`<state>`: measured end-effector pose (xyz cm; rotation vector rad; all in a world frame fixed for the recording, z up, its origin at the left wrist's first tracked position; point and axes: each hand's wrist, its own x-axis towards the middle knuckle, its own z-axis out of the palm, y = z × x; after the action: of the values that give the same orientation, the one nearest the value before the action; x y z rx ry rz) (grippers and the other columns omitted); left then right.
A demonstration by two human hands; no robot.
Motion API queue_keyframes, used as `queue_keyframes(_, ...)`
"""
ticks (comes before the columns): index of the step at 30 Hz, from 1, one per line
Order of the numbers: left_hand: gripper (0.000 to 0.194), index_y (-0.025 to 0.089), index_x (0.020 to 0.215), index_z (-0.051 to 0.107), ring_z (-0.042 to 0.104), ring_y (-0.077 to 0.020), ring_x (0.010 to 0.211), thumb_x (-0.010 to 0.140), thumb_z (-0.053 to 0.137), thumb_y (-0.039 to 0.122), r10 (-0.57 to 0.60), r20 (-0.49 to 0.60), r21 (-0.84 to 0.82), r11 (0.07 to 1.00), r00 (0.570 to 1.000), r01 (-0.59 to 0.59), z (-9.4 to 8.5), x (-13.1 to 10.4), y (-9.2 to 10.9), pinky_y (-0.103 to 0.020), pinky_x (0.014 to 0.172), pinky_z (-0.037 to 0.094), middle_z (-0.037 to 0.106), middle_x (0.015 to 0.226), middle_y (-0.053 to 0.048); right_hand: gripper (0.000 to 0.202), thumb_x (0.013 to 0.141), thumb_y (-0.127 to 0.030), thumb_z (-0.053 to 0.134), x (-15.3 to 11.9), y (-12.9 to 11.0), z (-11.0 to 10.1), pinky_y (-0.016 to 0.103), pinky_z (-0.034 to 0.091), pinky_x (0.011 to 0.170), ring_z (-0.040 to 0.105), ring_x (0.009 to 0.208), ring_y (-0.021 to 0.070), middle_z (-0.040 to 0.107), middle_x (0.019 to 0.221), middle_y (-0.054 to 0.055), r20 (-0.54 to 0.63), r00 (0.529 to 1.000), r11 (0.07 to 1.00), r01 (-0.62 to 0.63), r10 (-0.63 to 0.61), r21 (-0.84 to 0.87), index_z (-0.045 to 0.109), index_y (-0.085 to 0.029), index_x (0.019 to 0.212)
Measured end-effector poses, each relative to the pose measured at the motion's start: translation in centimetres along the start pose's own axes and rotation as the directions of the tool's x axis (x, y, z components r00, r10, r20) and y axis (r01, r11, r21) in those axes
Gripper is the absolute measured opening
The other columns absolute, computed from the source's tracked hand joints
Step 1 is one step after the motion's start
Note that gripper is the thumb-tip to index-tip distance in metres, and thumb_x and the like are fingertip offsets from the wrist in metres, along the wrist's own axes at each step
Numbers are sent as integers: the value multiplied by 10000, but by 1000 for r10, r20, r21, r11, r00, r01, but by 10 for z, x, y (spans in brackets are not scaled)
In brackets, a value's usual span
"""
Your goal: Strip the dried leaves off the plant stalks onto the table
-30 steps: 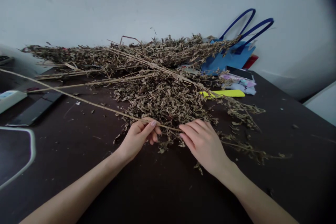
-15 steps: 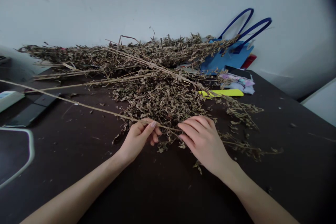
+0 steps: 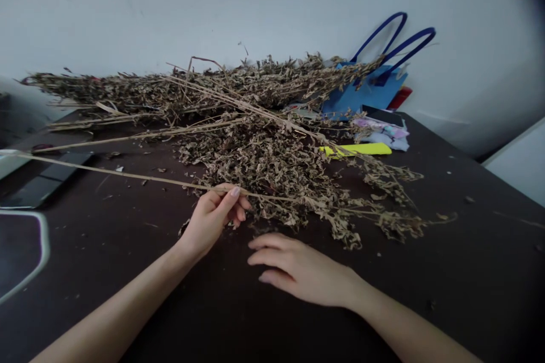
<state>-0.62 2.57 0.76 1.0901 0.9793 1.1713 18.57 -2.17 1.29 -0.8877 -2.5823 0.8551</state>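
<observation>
Between thumb and fingers, my left hand (image 3: 213, 215) pinches a long dried stalk (image 3: 145, 176). The bare part of the stalk stretches to the left, and its leafy end lies to the right. My right hand (image 3: 298, 266) is off the stalk, in front of the leaves and low over the dark table (image 3: 238, 312), with its fingers apart and nothing in them. Just beyond both hands is a heap of crumbled dry leaves (image 3: 255, 164).
A thick bundle of dried stalks (image 3: 204, 91) lies along the wall. A blue bag (image 3: 361, 93), a yellow strip (image 3: 361, 150) and a patterned cloth (image 3: 387, 135) are at the back right. To the left lie a dark phone (image 3: 46, 181) and a white-rimmed object (image 3: 45, 244).
My right hand has let go near the stalk's leafy part and moved down and left toward me. The stalk's left end has dropped slightly, and its leafy end now shows.
</observation>
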Motion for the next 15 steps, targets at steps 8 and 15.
queue_keyframes(8, 171, 128, 811, 598, 517, -65, 490, 847, 534, 283, -21, 55, -11, 1000, 998, 21, 0, -2, 0, -165, 430, 405, 605, 676, -20, 223, 868, -159, 483, 8, 38, 4, 359, 401, 996, 415, 1218, 164, 485, 1290, 77, -260, 964, 967, -120, 59, -223, 573, -187, 1069)
queue_keyframes(15, 156, 131, 807, 590, 498, -60, 498, 823, 566, 285, 14, -20, -64, 998, 1000, -15, -5, 2, 6, -163, 436, 396, 604, 690, -12, 317, 863, -206, 527, -4, 6, -19, 204, 396, 967, 495, 1137, 89, 541, 1243, 5, 98, 989, 994, 113, -112, -11, 545, -239, 1178)
